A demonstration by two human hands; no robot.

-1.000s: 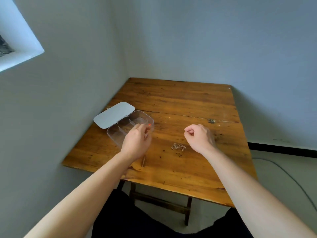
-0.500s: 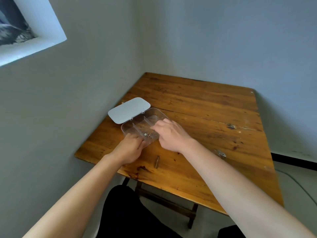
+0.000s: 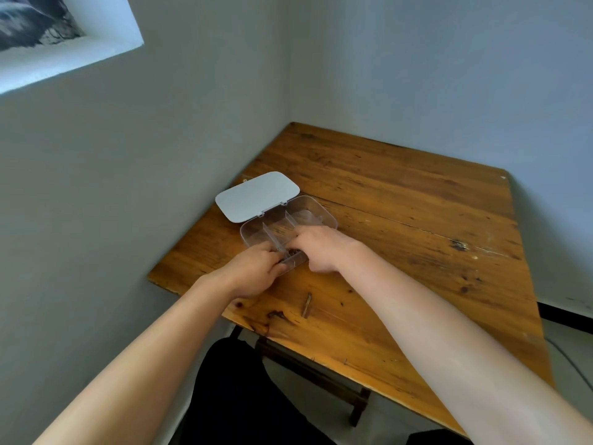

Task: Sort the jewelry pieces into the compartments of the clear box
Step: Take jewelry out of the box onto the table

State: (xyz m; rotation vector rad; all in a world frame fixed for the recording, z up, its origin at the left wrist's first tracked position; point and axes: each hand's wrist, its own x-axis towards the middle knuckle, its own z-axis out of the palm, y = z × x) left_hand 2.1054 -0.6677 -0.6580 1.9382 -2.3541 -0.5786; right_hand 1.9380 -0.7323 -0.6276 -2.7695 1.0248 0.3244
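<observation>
The clear box (image 3: 322, 209) lies open on the left part of the wooden table (image 3: 404, 200), its grey lid (image 3: 256, 195) folded back toward the wall. Thin dividers split it into compartments. My left hand (image 3: 253, 271) curls around the box's near corner. My right hand (image 3: 324, 248) reaches in from the right, fingers bent down into the near middle compartment. A few small dark jewelry pieces (image 3: 292, 251) show between the two hands. Whether my right fingers hold a piece is hidden.
A short brown stick-like object (image 3: 307, 305) lies on the table near its front edge. Grey walls close off the left and far sides of the table. A dark knot mark (image 3: 460, 245) sits on the right part.
My right hand crossed from the table's middle to the box and now dips into it. My left hand slid to the box's near corner. The view swung left and closer.
</observation>
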